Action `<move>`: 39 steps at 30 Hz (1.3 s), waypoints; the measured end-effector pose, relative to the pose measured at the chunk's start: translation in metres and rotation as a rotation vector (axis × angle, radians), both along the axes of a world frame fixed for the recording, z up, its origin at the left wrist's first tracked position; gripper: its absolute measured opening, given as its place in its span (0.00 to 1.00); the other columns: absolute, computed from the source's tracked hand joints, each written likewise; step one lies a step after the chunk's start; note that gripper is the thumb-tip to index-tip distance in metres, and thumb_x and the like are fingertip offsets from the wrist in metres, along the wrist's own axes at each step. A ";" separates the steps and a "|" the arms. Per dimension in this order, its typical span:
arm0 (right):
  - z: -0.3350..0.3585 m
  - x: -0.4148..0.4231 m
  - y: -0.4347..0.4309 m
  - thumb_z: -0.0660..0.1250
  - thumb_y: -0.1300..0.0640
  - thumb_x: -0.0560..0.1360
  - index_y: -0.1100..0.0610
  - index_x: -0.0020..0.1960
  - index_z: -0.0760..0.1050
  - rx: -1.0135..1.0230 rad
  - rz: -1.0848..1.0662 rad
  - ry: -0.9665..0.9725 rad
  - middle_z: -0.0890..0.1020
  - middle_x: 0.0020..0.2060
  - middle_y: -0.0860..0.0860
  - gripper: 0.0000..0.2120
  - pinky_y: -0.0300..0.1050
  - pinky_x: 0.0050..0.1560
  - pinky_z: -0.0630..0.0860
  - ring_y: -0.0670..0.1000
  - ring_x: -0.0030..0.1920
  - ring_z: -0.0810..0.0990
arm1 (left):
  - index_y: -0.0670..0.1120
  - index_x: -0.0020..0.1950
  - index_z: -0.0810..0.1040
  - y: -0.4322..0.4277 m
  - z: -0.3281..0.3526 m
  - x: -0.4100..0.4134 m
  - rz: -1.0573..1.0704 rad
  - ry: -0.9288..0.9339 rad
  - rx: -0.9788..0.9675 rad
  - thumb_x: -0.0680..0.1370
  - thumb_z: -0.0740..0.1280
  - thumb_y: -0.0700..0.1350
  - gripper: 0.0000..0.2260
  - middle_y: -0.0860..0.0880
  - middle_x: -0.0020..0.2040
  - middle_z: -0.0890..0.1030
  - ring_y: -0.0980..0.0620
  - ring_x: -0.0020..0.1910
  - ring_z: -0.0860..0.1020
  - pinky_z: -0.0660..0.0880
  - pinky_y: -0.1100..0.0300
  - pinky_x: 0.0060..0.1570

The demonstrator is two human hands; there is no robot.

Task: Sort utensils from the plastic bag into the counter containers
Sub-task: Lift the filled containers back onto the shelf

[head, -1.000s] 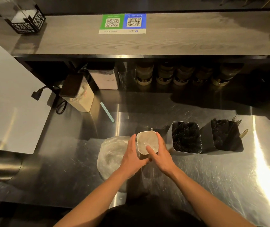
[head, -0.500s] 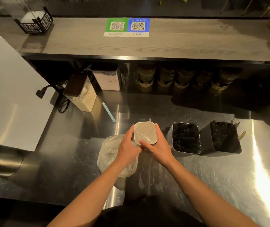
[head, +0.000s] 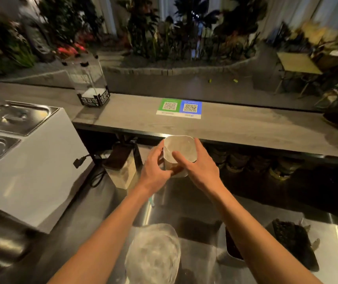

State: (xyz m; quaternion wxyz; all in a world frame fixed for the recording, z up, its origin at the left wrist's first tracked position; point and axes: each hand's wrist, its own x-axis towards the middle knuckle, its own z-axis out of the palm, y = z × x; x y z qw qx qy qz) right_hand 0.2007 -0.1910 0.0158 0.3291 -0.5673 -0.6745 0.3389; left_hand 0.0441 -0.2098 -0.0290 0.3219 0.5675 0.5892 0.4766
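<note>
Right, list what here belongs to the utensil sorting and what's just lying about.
Job: white container, gripped by left hand and right hand; plastic bag; utensil container by the forearm; outer utensil container.
Lying about: QR code sign; clear box; dark-lidded canister; teal stick; jars under the shelf.

Head-worn camera, facing forward and down (wide-angle), near counter (head: 221, 128)
</note>
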 end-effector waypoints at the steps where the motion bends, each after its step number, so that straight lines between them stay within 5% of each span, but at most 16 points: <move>1: 0.014 -0.004 0.008 0.64 0.24 0.69 0.37 0.71 0.63 0.019 0.013 0.022 0.75 0.66 0.41 0.35 0.57 0.65 0.71 0.48 0.64 0.76 | 0.55 0.78 0.64 0.010 0.011 -0.005 -0.004 -0.015 0.027 0.68 0.82 0.46 0.43 0.54 0.71 0.72 0.55 0.69 0.74 0.74 0.56 0.68; 6: 0.060 -0.025 0.055 0.57 0.24 0.72 0.43 0.73 0.65 0.056 0.049 0.083 0.76 0.67 0.45 0.37 0.54 0.62 0.73 0.51 0.65 0.76 | 0.54 0.73 0.69 0.055 0.058 -0.026 -0.023 -0.066 0.124 0.70 0.80 0.45 0.34 0.53 0.64 0.80 0.55 0.63 0.79 0.78 0.53 0.62; 11: 0.071 -0.051 0.102 0.52 0.31 0.79 0.47 0.68 0.70 0.069 0.070 0.065 0.78 0.62 0.47 0.26 0.56 0.64 0.73 0.51 0.60 0.77 | 0.53 0.72 0.68 0.095 0.071 -0.044 -0.012 -0.043 0.124 0.73 0.76 0.44 0.30 0.53 0.64 0.79 0.54 0.64 0.77 0.78 0.51 0.63; 18: 0.058 -0.082 0.157 0.47 0.30 0.75 0.50 0.64 0.70 0.017 0.049 0.037 0.79 0.57 0.50 0.31 0.59 0.60 0.76 0.52 0.56 0.78 | 0.56 0.75 0.66 0.144 0.061 -0.065 -0.012 -0.050 0.047 0.76 0.72 0.47 0.30 0.55 0.66 0.77 0.50 0.67 0.75 0.79 0.50 0.62; 29: 0.030 -0.102 0.208 0.52 0.38 0.82 0.51 0.69 0.69 -0.029 0.021 0.004 0.77 0.64 0.50 0.23 0.56 0.63 0.75 0.52 0.61 0.76 | 0.55 0.78 0.61 0.198 0.024 -0.082 -0.012 -0.041 -0.039 0.80 0.69 0.43 0.30 0.55 0.70 0.72 0.50 0.70 0.72 0.76 0.54 0.64; 34: 0.025 -0.098 0.207 0.57 0.44 0.83 0.50 0.71 0.68 -0.046 0.031 0.090 0.77 0.65 0.50 0.19 0.50 0.60 0.76 0.51 0.63 0.76 | 0.58 0.80 0.56 0.199 0.021 -0.081 -0.016 -0.042 -0.080 0.78 0.70 0.51 0.35 0.53 0.74 0.69 0.48 0.73 0.69 0.75 0.48 0.67; 39: 0.030 -0.082 0.188 0.59 0.46 0.83 0.53 0.77 0.63 -0.085 -0.025 0.198 0.71 0.72 0.52 0.24 0.45 0.58 0.71 0.54 0.69 0.71 | 0.54 0.82 0.48 0.179 0.036 -0.067 0.080 -0.003 0.018 0.78 0.72 0.51 0.41 0.51 0.81 0.56 0.55 0.76 0.58 0.63 0.63 0.65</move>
